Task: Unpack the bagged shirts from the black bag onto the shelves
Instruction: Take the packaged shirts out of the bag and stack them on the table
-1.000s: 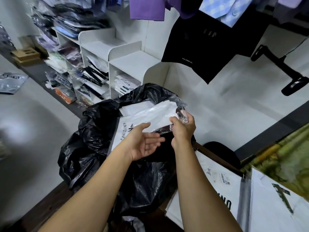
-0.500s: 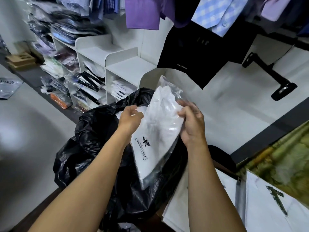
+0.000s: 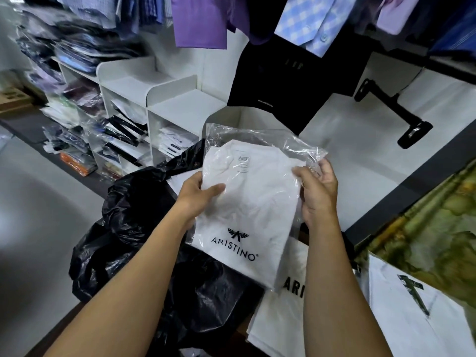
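Clamped on a bagged shirt from both sides: left grip curled round the left edge with thumb across the front, right grip pinching the crinkled clear wrapper at the right edge. Held upright, front toward the camera, above and just right of the black bag; white folded cloth inside, ARISTINO logo printed low on the front. Black bag crumpled and gaping on the dark surface, near left. More bagged shirts lying flat on the near right, partly under the right forearm. White shelves far left of centre, upper tops bare, lower cubbies stuffed with packets. Hanging shirts along the far top edge.
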